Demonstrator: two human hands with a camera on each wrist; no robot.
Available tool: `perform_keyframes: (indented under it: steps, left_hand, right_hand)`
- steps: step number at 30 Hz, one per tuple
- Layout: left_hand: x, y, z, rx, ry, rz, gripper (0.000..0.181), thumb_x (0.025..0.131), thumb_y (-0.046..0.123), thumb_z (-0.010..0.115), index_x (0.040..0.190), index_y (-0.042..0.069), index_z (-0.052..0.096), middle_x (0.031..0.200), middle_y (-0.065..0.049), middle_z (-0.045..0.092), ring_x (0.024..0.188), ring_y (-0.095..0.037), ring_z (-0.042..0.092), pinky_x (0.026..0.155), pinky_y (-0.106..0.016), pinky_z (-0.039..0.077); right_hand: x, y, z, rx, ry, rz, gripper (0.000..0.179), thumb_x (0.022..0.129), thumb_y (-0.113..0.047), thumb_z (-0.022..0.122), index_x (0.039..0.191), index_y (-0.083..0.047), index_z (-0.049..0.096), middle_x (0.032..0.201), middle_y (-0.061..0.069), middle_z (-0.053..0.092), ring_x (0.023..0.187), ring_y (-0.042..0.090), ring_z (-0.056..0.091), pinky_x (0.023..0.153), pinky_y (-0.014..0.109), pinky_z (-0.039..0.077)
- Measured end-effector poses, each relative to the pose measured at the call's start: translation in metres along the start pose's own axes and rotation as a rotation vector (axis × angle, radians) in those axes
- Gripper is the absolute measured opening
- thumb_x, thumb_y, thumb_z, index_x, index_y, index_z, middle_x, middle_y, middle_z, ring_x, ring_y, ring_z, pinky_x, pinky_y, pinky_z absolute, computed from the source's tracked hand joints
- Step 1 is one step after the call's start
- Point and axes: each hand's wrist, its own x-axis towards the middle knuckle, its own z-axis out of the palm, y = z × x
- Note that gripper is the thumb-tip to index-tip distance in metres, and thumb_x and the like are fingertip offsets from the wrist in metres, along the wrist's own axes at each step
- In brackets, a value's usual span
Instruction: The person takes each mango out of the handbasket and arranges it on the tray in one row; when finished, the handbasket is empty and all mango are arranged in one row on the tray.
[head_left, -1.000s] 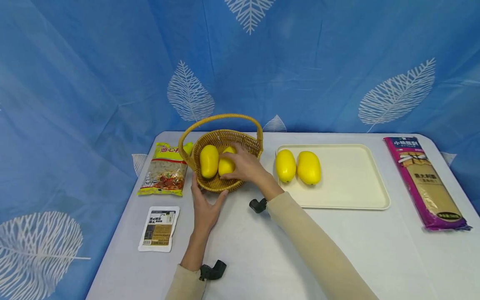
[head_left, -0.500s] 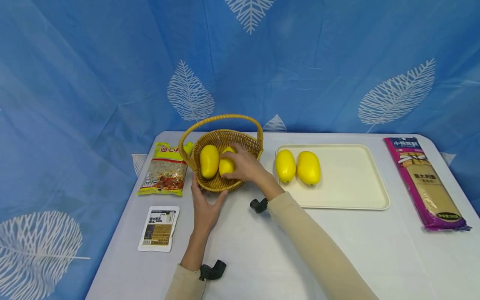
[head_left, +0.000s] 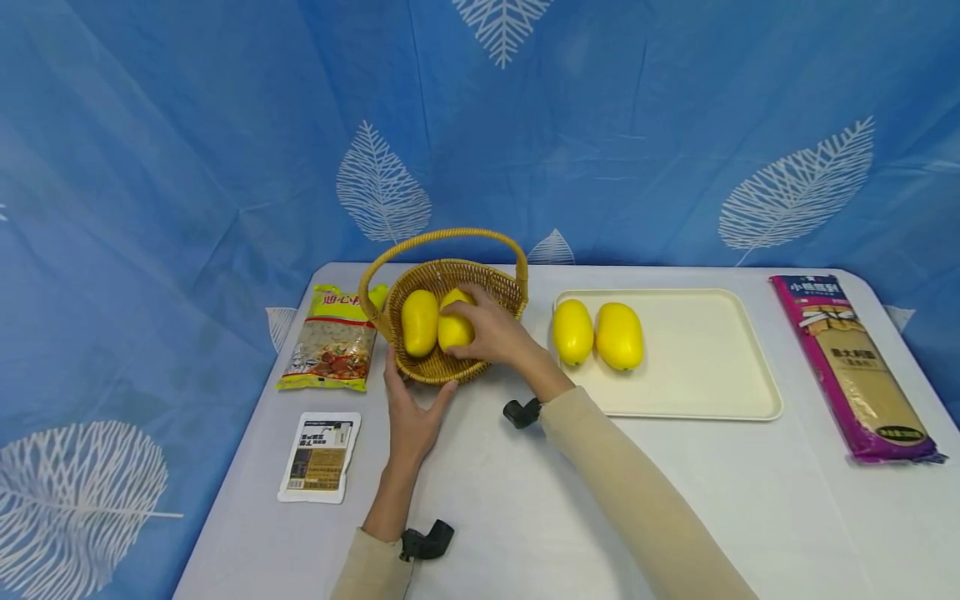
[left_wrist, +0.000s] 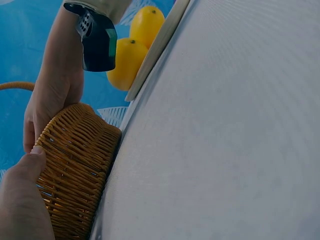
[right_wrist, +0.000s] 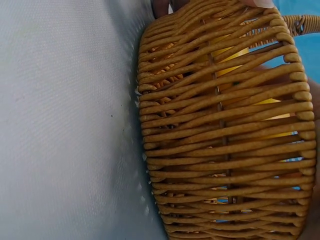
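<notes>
Inside the wicker basket (head_left: 497,282), right hand (head_left: 492,329) curled round one yellow fruit (head_left: 454,332), second fruit (head_left: 420,323) alongside toward the basket's left, left hand (head_left: 412,421) gripping the basket's near-left side; smooth-looking fruit might slip from a loose pinch, or the basket tip should the left hold slacken.

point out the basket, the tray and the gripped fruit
Basket (left_wrist: 80,165): left wrist view, outer woven wall
Tray (head_left: 697,354): head view, bare inner surface
Gripped fruit (head_left: 454,331): head view, exposed yellow side
</notes>
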Motion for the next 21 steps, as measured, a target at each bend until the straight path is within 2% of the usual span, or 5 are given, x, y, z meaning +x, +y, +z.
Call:
perform_keyframes:
  steps: [12, 21]
  left_hand:
    - [0.000, 0.000, 0.002, -0.009, 0.004, 0.015, 0.107, 0.084, 0.023, 0.079, 0.158, 0.013, 0.003, 0.161, -0.014, 0.016, 0.143, -0.031, 0.030, 0.110, -0.052, 0.034]
    - [0.000, 0.000, 0.001, -0.008, 0.002, 0.016, 0.106, 0.084, 0.023, 0.079, 0.158, 0.013, 0.003, 0.161, -0.014, 0.016, 0.143, -0.031, 0.029, 0.109, -0.051, 0.034]
  right_hand:
    - [-0.011, -0.002, -0.019, 0.049, 0.125, -0.111, 0.052, 0.079, -0.034, 0.081, 0.126, -0.021, 0.065, 0.157, 0.013, 0.031, 0.140, 0.031, 0.038, 0.105, 0.048, 0.045]
    - [-0.034, -0.004, -0.036, 0.043, 0.223, -0.199, 0.052, 0.079, -0.034, 0.081, 0.126, -0.021, 0.064, 0.156, 0.014, 0.032, 0.143, 0.030, 0.035, 0.104, 0.047, 0.046]
